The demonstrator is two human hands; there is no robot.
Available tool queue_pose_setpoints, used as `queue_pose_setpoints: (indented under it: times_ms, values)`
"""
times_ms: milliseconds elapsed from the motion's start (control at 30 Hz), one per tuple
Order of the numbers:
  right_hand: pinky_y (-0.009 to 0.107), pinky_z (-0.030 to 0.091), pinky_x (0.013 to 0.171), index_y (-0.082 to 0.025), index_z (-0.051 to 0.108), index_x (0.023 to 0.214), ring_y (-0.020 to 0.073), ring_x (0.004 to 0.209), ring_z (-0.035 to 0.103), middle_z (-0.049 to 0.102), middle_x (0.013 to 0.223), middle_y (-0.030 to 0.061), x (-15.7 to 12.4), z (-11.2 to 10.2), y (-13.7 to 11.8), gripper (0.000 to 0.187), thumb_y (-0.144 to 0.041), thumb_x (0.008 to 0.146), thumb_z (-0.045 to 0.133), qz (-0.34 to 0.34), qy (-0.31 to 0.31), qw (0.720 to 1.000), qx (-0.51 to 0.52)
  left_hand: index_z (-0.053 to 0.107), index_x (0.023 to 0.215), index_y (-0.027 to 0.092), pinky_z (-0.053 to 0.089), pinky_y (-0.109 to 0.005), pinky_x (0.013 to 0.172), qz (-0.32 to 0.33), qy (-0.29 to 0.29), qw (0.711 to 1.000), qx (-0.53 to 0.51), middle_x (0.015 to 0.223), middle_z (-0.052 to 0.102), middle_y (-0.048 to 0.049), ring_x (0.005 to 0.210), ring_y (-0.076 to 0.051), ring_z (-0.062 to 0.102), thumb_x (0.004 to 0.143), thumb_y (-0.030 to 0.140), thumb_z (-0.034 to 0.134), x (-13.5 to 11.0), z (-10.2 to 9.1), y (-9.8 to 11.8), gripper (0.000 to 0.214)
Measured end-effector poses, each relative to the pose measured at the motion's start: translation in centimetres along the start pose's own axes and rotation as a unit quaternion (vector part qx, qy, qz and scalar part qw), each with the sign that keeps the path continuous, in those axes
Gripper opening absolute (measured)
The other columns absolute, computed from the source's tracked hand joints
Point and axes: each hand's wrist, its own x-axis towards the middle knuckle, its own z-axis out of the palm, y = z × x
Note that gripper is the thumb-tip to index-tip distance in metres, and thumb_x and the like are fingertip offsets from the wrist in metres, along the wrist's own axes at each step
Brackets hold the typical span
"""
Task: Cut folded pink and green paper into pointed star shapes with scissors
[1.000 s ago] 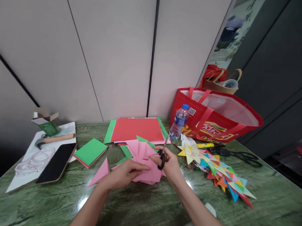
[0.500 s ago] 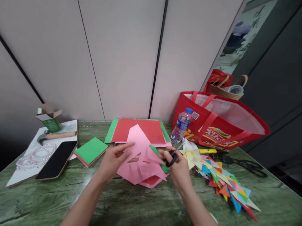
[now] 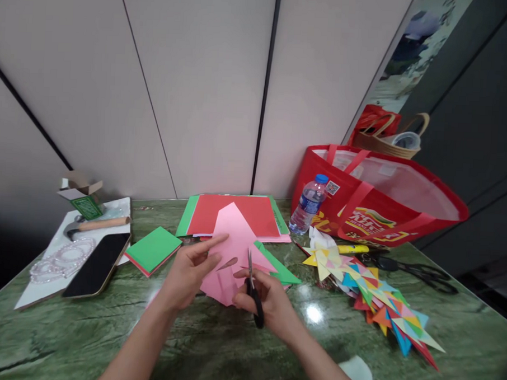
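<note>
My left hand (image 3: 193,274) is closed on the left edge of a pink paper sheet (image 3: 234,228) with a slot-like hole cut in it. The sheet is held upright over the middle of the table. In my right hand (image 3: 265,300) is a pair of small black-handled scissors (image 3: 255,302), blades pointing up in front of the sheet's lower right part. Whether the blades touch the paper I cannot tell. Green folded paper (image 3: 279,267) shows behind the pink sheet on the right.
Red and green paper sheets (image 3: 235,214) lie at the back. On the left are green square paper (image 3: 153,250), a phone (image 3: 97,264) and a hammer (image 3: 101,223). To the right stand a water bottle (image 3: 307,206) and red bag (image 3: 387,196), with colourful folded paper (image 3: 383,296) and larger scissors (image 3: 418,273).
My right hand has brought the scissors left and down, and their blades now point up before the pink sheet. My left hand stays on the sheet.
</note>
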Motion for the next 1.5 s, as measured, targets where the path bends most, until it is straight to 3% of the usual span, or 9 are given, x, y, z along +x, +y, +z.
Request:
queue_pose_setpoints:
  times_ms: [133, 300, 433, 667, 900, 1500]
  values:
    - [0.021, 0.037, 0.055, -0.018, 0.052, 0.078, 0.0095, 0.056, 0.052, 0.059, 0.062, -0.0046, -0.3, 0.3, -0.1, 0.034, -0.028, 0.06, 0.079, 0.001, -0.018, 1.0, -0.001, 0.069, 0.103, 0.022, 0.048, -0.037, 0.091, -0.014, 0.023, 1.0, -0.007, 0.111, 0.067, -0.0047, 0.102, -0.024, 0.06, 0.072, 0.025, 0.069, -0.2, 0.2, 1.0, 0.032]
    - [0.021, 0.036, 0.056, -0.017, 0.056, 0.081, 0.0095, 0.058, 0.05, 0.056, 0.063, -0.0041, -0.5, 0.1, -0.5, 0.034, -0.031, 0.061, 0.079, 0.016, -0.038, 0.999, -0.003, 0.071, 0.099, 0.023, 0.04, -0.036, 0.098, 0.023, 0.048, 0.997, 0.056, 0.11, 0.067, -0.0045, 0.111, -0.024, 0.055, 0.074, 0.026, 0.067, -0.3, 0.1, 0.9, 0.026]
    - [0.022, 0.037, 0.057, -0.016, 0.057, 0.085, 0.0099, 0.059, 0.051, 0.059, 0.064, -0.0026, -0.9, 0.3, -1.0, 0.035, -0.035, 0.063, 0.077, 0.017, -0.06, 0.998, 0.015, 0.068, 0.105, 0.022, 0.042, -0.037, 0.096, 0.026, 0.029, 0.995, 0.094, 0.112, 0.066, -0.0057, 0.109, -0.024, 0.056, 0.075, 0.025, 0.066, -0.5, -0.1, 0.6, 0.03]
    - [0.023, 0.04, 0.062, -0.017, 0.057, 0.088, 0.0101, 0.061, 0.056, 0.062, 0.066, -0.0017, -1.1, 0.3, -1.4, 0.036, -0.039, 0.066, 0.076, 0.032, -0.075, 0.995, 0.057, 0.068, 0.103, 0.023, 0.055, -0.029, 0.079, 0.003, -0.027, 0.999, 0.041, 0.109, 0.068, -0.0031, 0.093, -0.02, 0.064, 0.069, 0.018, 0.07, -0.8, 0.3, 1.3, 0.035]
    - [0.021, 0.04, 0.063, -0.017, 0.058, 0.088, 0.0097, 0.065, 0.056, 0.064, 0.069, -0.0009, -1.1, 0.2, -1.5, 0.036, -0.036, 0.065, 0.077, 0.038, -0.073, 0.995, 0.056, 0.068, 0.104, 0.024, 0.055, -0.027, 0.078, -0.005, -0.045, 0.998, 0.036, 0.107, 0.069, -0.002, 0.093, -0.019, 0.064, 0.069, 0.015, 0.07, -0.8, 0.4, 1.4, 0.036]
    - [0.025, 0.041, 0.062, -0.018, 0.058, 0.086, 0.0136, 0.066, 0.056, 0.064, 0.072, 0.0009, -1.2, 0.2, -1.8, 0.04, -0.04, 0.06, 0.078, 0.055, -0.055, 0.997, 0.007, 0.067, 0.106, 0.02, 0.054, -0.036, 0.083, -0.013, -0.045, 0.997, 0.059, 0.114, 0.065, -0.007, 0.1, -0.024, 0.061, 0.068, 0.016, 0.069, -1.1, 0.4, 1.8, 0.039]
